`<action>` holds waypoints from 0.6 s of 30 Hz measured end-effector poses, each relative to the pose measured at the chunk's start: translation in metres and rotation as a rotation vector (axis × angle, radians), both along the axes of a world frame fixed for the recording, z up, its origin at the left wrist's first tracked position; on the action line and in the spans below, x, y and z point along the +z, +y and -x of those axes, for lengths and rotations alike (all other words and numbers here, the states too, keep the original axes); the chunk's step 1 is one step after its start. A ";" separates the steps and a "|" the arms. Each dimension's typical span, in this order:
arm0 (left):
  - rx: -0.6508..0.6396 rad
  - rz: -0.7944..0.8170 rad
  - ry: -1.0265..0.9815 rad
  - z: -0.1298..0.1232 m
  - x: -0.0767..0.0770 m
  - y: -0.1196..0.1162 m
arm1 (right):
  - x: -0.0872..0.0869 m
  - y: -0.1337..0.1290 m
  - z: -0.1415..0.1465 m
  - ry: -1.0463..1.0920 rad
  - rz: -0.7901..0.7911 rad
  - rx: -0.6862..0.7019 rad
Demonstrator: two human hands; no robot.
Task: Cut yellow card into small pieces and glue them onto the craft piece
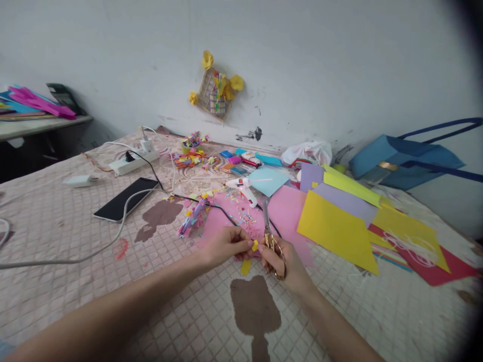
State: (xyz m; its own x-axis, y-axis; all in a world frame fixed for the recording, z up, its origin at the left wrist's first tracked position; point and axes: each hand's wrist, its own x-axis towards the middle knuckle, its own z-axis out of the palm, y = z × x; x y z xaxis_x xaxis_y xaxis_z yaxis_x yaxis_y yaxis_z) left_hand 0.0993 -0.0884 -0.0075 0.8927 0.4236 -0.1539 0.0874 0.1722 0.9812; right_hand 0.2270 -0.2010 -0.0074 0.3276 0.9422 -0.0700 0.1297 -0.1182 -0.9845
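Observation:
Between the fingertips of my left hand (234, 242) is a small yellow paper piece (255, 245). My right hand (281, 261) is closed round the gold handles of a pair of scissors (268, 234), whose blades point away from me. Its thumb and finger come close to the yellow piece; whether they touch it I cannot tell. Just below my left hand lies a yellow paper strip (245, 267). Under and beyond both hands spreads a pink sheet (290, 206) strewn with tiny paper bits. A white glue gun (243, 190) rests past the scissors.
Coloured sheets, including a yellow sheet (332, 226), lie to the right near a blue bag (400, 161). A fringed paper garland (194, 218) sits left of the pink sheet. Further left are a phone (126, 199), a power strip (134, 162) and trailing cables.

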 end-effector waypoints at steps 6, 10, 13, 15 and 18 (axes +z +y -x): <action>0.000 -0.016 -0.011 -0.001 -0.002 0.000 | 0.007 -0.001 0.003 -0.087 0.000 -0.003; -0.005 -0.018 -0.012 0.000 -0.002 0.001 | 0.004 -0.001 0.002 -0.055 0.008 0.004; -0.004 -0.009 -0.016 0.000 -0.003 0.001 | 0.002 -0.001 0.002 0.000 0.007 -0.010; -0.006 0.006 -0.019 0.000 -0.003 0.002 | 0.001 0.000 0.002 0.045 0.006 -0.030; 0.022 0.076 -0.040 0.000 -0.002 0.002 | 0.000 0.001 0.002 0.111 -0.023 -0.047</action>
